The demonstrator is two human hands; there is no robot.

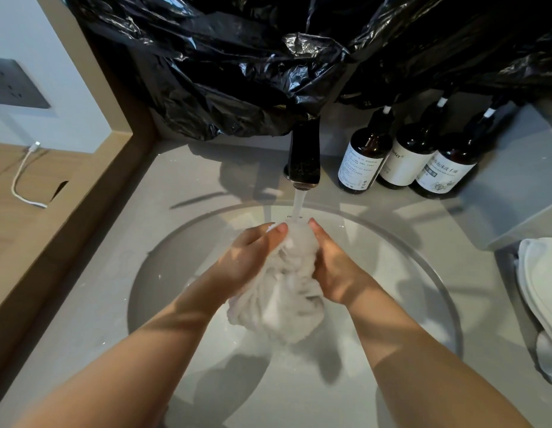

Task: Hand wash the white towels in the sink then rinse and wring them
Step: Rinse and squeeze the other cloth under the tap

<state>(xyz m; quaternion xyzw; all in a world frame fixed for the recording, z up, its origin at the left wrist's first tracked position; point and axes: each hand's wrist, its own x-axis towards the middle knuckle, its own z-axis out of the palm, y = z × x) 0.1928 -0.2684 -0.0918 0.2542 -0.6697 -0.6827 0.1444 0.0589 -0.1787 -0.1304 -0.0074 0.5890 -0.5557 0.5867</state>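
A bunched, wet white towel (280, 301) hangs over the round sink (423, 261), squeezed between both my hands. My left hand (253, 254) grips its left side and my right hand (330, 267) grips its right side, fingers pointing toward the tap. Water runs from the dark faucet (303, 159) straight onto the top of the towel between my fingertips. The lower part of the towel droops toward the basin floor. More white towels (540, 288) lie piled on the counter at the right edge.
Three brown pump bottles (407, 156) with white labels stand behind the sink at the right. Black plastic sheeting (268, 57) covers the wall above the faucet. A white cable (21, 177) lies on the wooden ledge at the left.
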